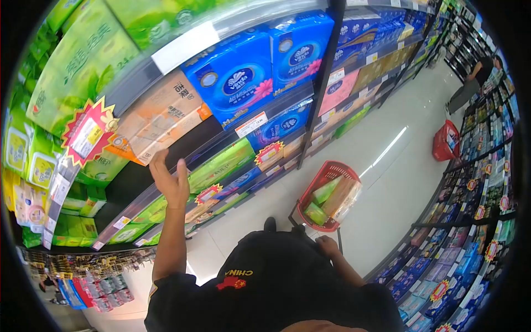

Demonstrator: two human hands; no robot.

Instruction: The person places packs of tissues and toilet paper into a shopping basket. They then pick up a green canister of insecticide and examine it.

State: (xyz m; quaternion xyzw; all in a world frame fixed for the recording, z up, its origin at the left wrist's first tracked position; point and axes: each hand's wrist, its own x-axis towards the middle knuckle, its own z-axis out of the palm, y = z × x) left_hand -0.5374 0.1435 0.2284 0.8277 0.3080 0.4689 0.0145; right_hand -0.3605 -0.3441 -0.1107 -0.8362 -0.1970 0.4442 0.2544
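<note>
My left hand [172, 180] reaches up to the shelf at the left, thumb and fingers apart, its fingertips at the lower edge of an orange paper-pack bundle [160, 119]. Beside that bundle stand blue Vinda packs [238, 80]. By my right side, my right hand [327, 245] is closed next to the dark handle bar [341, 241] of a red basket [332, 166]; what it grips, if anything, is hidden. Inside the basket lie green packs [316, 213] and a brown pack in clear wrap [342, 199].
Green packs [83, 66] fill the shelf at the upper left. A glossy aisle floor [387, 182] runs between the shelves. Stocked shelves [437, 265] line the right side. Further off, a person [470, 86] is near another red basket [442, 141].
</note>
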